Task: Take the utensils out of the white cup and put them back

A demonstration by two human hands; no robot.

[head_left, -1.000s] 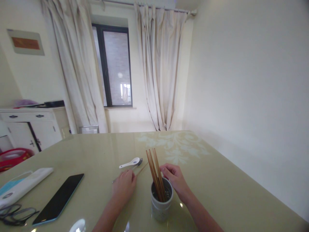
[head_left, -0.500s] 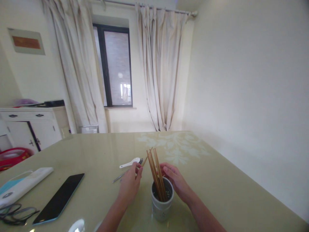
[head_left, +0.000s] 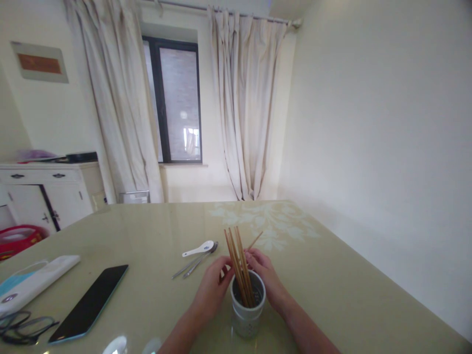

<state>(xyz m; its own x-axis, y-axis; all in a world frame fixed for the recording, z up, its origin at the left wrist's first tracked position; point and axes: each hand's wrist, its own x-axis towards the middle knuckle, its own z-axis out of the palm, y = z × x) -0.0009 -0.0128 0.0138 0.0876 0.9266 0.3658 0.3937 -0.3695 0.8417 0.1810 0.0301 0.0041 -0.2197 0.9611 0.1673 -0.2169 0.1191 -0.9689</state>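
A grey-white cup (head_left: 248, 322) stands upright on the table between my hands, with several wooden chopsticks (head_left: 241, 275) leaning in it. Behind them, a separate chopstick (head_left: 255, 239) slants up to the right, its lower part hidden. My left hand (head_left: 213, 284) is closed at the cup's left, its fingertips partly covered by the standing chopsticks and meeting the loose one. My right hand (head_left: 267, 275) curls in from the right behind the cup's rim, fingers closed around the slanting chopstick. Left of the hands lie a white spoon (head_left: 198, 249) and metal spoons (head_left: 193, 264).
On the left of the table (head_left: 332, 295) lie a dark phone (head_left: 90, 302), a long white device (head_left: 47, 280) and eyeglasses (head_left: 25, 327). A wall (head_left: 387, 147) runs along the right side. A white cabinet (head_left: 66, 191) stands beyond the far left edge.
My left hand has moved right from the metal spoons to the cup, carrying the loose chopstick, which now slants beside my right hand. The right hand and cup stay nearly in place.
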